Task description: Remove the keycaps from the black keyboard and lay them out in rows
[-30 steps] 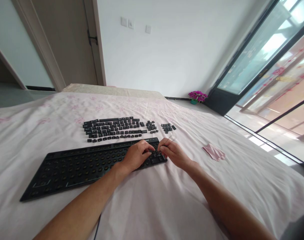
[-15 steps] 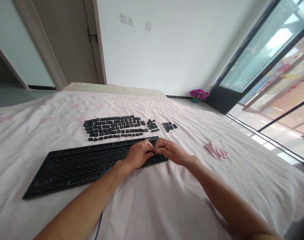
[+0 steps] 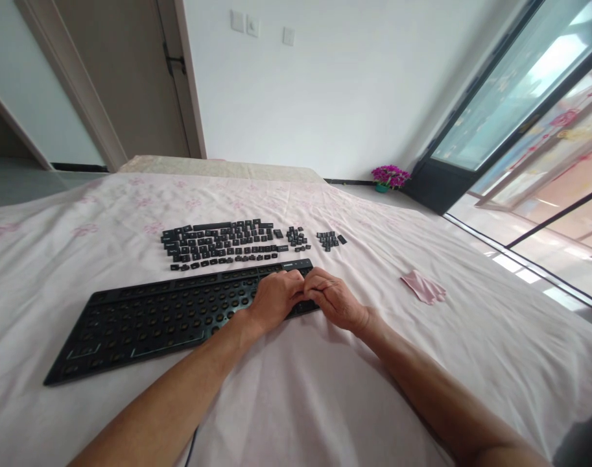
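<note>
- The black keyboard lies on the pale sheet.
- The left hand is curled over its right end.
- The right hand curls there too, touching the left; I can't tell if either holds anything.
- Loose black keys sit just past the keyboard.
- A pink cloth lies to the right.

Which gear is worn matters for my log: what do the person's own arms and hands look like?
The left hand and right hand are bare, without gloves. No sleeve, watch or bracelet shows on the left forearm or right forearm. Parts of the hands are hidden, so rings cannot be ruled out.
</note>
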Available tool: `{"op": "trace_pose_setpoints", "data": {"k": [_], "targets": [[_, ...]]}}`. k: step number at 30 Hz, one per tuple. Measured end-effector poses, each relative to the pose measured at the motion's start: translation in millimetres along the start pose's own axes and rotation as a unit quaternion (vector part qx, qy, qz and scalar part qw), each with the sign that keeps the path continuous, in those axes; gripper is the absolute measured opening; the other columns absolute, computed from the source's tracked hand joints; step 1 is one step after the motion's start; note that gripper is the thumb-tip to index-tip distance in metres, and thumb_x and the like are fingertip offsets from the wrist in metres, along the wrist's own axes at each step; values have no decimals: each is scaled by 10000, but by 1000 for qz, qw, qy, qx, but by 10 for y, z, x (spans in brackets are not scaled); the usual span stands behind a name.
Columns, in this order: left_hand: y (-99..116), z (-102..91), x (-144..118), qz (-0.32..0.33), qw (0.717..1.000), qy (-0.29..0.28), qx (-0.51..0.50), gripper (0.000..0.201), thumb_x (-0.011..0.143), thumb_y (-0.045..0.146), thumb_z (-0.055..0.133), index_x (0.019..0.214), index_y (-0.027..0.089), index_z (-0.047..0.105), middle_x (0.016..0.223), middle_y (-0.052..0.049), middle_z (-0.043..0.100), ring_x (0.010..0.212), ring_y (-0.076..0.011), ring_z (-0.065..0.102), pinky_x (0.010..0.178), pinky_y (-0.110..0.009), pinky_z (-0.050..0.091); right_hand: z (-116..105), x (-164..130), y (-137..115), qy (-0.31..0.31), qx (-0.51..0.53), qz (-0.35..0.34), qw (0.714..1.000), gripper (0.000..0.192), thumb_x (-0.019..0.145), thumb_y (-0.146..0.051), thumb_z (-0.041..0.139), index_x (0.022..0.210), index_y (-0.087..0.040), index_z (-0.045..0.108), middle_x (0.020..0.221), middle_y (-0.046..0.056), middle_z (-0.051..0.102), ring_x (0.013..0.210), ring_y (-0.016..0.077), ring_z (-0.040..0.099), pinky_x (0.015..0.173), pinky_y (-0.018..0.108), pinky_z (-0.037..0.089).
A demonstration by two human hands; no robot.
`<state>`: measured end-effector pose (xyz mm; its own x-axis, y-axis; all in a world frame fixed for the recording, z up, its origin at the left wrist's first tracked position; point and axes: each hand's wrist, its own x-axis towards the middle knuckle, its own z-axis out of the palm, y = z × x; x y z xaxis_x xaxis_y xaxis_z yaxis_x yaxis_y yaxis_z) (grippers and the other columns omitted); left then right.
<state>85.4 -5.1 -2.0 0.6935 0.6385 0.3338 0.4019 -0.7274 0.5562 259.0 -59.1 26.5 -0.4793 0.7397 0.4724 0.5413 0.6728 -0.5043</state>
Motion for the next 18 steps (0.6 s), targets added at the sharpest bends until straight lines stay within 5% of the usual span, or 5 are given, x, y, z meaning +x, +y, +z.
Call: {"op": "trace_pose_setpoints", "data": {"k": [7,14,18], "targets": [[0,-4,-10,-10,998,27,-64,289,947,435,474,900,229,671,905,-1,659,837,-157,610,718,-240,410,-31,65,-23,33,-12,10,999,229,984,-269,387,837,-217,555,869,68,571,825,186,557,787,343,481],[-19,8,39,-55,996,32,-67,84,834,299,627,871,226,645,834,8,675,761,-163,622,676,-254,433,68,8,28,81,51,53,994,273,990,-339,391,842,-222,588,869,60,566,826,187,566,795,342,483],[-6,12,40,-81,987,41,-130,305,728,160,681,1011,248,606,857,30,693,779,-154,645,706,-253,474,61,-6,-31,101,16,71,992,278,991,-347,378,837,-232,579,898,68,601,857,205,572,839,377,467]]}}
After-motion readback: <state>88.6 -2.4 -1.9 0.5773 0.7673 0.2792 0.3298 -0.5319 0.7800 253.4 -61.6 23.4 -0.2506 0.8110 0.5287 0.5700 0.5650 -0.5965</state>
